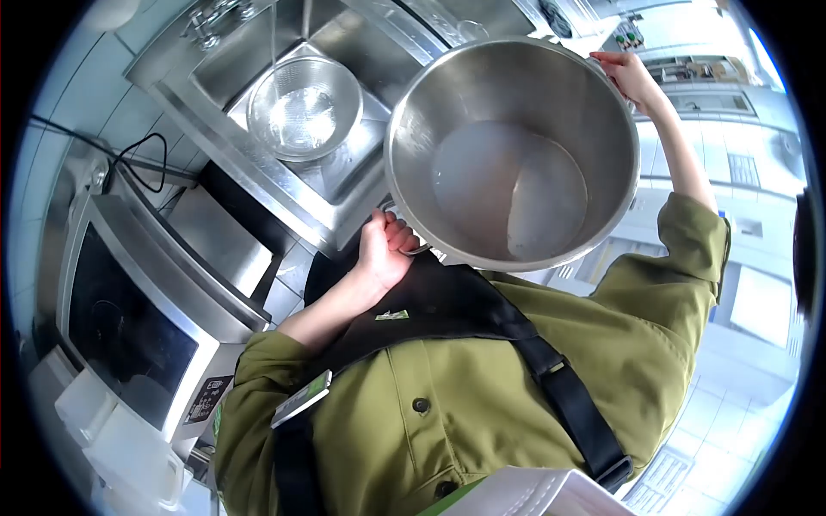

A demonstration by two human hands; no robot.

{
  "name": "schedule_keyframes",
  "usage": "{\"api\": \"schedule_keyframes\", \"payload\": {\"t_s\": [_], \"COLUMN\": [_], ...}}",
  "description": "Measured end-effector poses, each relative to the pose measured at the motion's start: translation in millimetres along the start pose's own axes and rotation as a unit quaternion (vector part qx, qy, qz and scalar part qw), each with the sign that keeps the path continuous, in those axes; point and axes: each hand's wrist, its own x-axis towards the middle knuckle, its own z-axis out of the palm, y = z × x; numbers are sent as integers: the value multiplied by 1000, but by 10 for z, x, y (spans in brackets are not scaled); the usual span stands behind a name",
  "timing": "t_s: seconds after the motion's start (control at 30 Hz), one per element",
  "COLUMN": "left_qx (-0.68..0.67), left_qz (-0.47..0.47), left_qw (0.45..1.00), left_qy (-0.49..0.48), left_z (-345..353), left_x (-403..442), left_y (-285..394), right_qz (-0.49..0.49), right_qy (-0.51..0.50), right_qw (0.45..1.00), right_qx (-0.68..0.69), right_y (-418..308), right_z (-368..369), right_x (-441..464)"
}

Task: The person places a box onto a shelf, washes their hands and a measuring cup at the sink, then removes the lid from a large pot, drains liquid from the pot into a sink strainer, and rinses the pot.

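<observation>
A large stainless steel pot (516, 95) is held in front of my chest, its mouth facing me. A shallow layer of cloudy liquid (490, 189) covers part of its bottom. My left hand (385, 248) is closed round the side handle at the pot's lower left. At the upper right, my right hand (626, 77) grips the opposite handle, partly hidden behind the rim. Left of the pot, a round metal mesh strainer (305, 107) rests in the steel sink (245, 185). A thin stream of water seems to run down into the strainer.
The tap (206, 30) is on the wall at the sink's far left. A steel appliance with a dark glass front (125, 318) stands at my left, near translucent plastic containers (129, 456). Tiled floor (723, 421) and cabinets show at the right.
</observation>
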Motion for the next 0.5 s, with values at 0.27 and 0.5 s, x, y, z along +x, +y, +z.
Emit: {"api": "schedule_keyframes", "payload": {"t_s": [0.27, 0.5], "left_qx": [-71, -86], "left_qz": [-34, -56], "left_qw": [997, 992], "left_qy": [23, 77], "left_z": [63, 254], "left_x": [1, -76], "left_y": [238, 370], "right_qz": [7, 46], "right_qy": [-55, -111], "right_qw": [993, 975], "right_qx": [-107, -185], "right_y": [-666, -1083], "right_z": [187, 380], "right_x": [587, 915]}}
